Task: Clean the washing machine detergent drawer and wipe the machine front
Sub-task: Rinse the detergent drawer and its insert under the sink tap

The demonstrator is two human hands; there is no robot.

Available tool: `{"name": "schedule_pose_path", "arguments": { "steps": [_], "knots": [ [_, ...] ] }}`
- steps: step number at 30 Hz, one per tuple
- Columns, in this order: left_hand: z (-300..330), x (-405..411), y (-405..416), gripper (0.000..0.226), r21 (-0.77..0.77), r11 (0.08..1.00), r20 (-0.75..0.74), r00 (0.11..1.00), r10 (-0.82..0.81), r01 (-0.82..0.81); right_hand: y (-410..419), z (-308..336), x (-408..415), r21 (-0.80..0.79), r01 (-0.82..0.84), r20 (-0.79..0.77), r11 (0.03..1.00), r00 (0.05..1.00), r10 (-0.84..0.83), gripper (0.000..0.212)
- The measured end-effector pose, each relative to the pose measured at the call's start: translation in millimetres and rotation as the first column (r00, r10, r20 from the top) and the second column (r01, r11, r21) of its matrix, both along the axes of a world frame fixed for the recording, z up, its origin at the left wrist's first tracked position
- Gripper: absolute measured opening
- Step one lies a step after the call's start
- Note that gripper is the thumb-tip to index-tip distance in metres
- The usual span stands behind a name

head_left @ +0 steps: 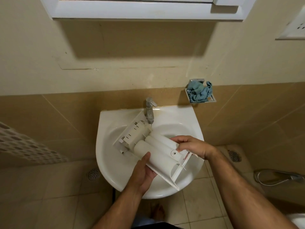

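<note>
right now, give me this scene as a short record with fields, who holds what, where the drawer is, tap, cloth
place: white wall-mounted sink against tan tiles
drawer: white detergent drawer, underside up, tilted over the basin, far end under the tap
left hand: left hand grips the drawer's near long edge
right hand: right hand grips its right side
water: cannot tell if running
cloth: blue cloth bunched in the metal wall holder, untouched

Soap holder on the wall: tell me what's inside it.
A crumpled blue cloth fills the metal soap holder. Whether anything lies beneath the cloth is hidden.
</note>
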State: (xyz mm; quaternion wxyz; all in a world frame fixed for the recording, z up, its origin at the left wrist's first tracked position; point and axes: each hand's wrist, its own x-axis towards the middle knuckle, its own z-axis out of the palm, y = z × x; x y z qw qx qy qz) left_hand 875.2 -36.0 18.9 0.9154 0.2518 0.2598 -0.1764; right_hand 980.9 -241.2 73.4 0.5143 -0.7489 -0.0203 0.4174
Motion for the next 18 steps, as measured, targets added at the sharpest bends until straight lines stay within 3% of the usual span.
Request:
{"name": "schedule_pose_path", "arguments": {
  "steps": [10,14,18],
  "knots": [
    [-1,7,10,0.053,0.118,0.993,-0.089,0.996,-0.016,0.026,12,-10,21,0.002,-0.064,0.086,0.998,0.994,0.063,0.062],
    [-1,17,8,0.057,0.19,0.98,-0.142,0.989,-0.032,0.059,19,-16,36,-0.091,-0.144,0.109,0.985,0.982,0.154,0.068],
    [-7,26,-5,0.046,0.216,0.972,-0.183,0.982,-0.057,0.096,23,-21,50,-0.155,-0.157,0.154,0.975,0.971,0.181,0.065]
  ]
}}
